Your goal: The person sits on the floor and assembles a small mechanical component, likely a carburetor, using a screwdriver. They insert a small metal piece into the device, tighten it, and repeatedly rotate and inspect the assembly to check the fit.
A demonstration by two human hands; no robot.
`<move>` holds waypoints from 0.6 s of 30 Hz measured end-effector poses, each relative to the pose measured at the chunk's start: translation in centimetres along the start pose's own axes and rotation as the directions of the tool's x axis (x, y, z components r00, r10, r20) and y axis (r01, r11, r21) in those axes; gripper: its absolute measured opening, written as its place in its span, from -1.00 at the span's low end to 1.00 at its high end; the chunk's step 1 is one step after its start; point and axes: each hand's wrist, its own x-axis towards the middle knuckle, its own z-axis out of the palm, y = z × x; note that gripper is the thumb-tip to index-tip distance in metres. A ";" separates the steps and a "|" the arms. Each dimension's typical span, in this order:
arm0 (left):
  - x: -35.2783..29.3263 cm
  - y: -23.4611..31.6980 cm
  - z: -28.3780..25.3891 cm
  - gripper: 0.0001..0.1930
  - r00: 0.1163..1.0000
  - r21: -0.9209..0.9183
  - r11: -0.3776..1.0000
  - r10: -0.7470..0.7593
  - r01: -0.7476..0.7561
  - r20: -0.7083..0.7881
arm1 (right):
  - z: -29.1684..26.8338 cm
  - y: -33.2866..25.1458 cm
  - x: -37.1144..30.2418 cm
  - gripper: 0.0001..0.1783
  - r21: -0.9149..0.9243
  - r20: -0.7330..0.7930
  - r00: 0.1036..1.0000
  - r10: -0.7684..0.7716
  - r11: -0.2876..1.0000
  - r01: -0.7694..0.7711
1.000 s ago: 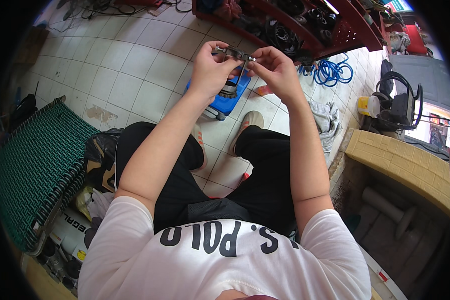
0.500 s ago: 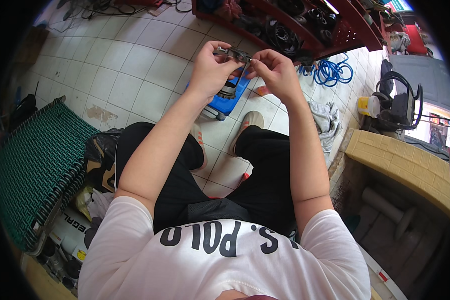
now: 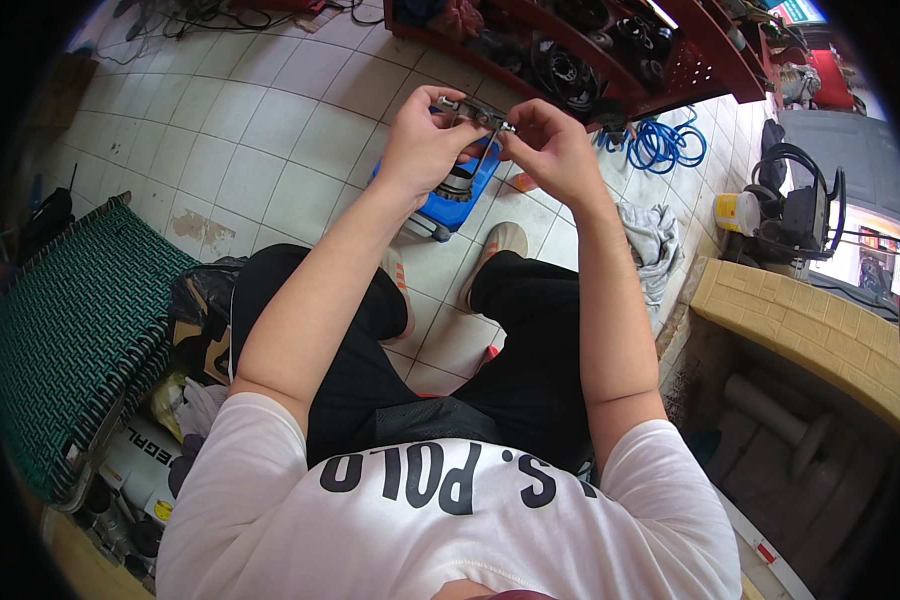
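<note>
Both hands are raised over a blue wheeled platform (image 3: 456, 214), holding a dark metal mechanical part (image 3: 478, 113) between them. The part has a crossbar and a thin leg that hangs down; its exact kind is unclear. My left hand (image 3: 422, 145) is closed around its left end, thumb along the near side. At the other end, my right hand (image 3: 552, 150) pinches the tip with thumb and fingers. Below them, a round ringed metal piece (image 3: 455, 186) rests on the blue platform, partly covered by the left hand and the leg.
Ahead stands a red shelf (image 3: 530, 65) loaded with dark parts. A blue coiled hose (image 3: 667, 145) and a grey cloth (image 3: 650, 245) lie on the tiled floor to the right. A green woven seat (image 3: 80, 330) is at my left; a yellow ledge (image 3: 805, 325) is at my right.
My right fingers have shifted slightly at the part's right end, and the part has tilted a little. My left hand keeps nearly the same place.
</note>
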 end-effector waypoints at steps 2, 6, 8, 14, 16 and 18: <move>0.0 0.1 0.0 -0.55 1.000 0.002 1.000 -0.004 0.004 0.004 | 0.3 0.0 0.0 -0.80 0.022 -0.015 1.000 0.006 1.000 -0.006; 0.1 0.0 -0.4 -0.55 0.999 0.045 0.999 -0.019 0.018 0.027 | 0.3 -0.5 0.0 -0.82 0.073 0.009 0.998 0.057 0.996 -0.057; 0.2 -0.2 -0.5 -0.55 0.999 0.058 0.998 -0.023 0.021 0.038 | 0.3 -0.6 0.0 -0.83 0.102 0.023 0.997 0.073 0.992 -0.075; 0.1 -0.2 -0.3 -0.54 0.999 0.057 0.998 -0.025 0.023 0.042 | 0.0 -0.5 0.1 -0.83 0.256 0.089 0.988 0.123 0.956 -0.142; 0.1 -0.2 -0.4 -0.54 0.999 0.060 0.998 -0.026 0.024 0.037 | 0.1 -0.6 0.1 -0.81 0.296 0.121 0.985 0.122 0.943 -0.153; 0.0 0.0 -0.4 -0.54 0.999 0.066 0.997 -0.027 0.025 0.036 | 0.1 -0.6 0.1 -0.78 0.317 0.142 0.982 0.121 0.935 -0.161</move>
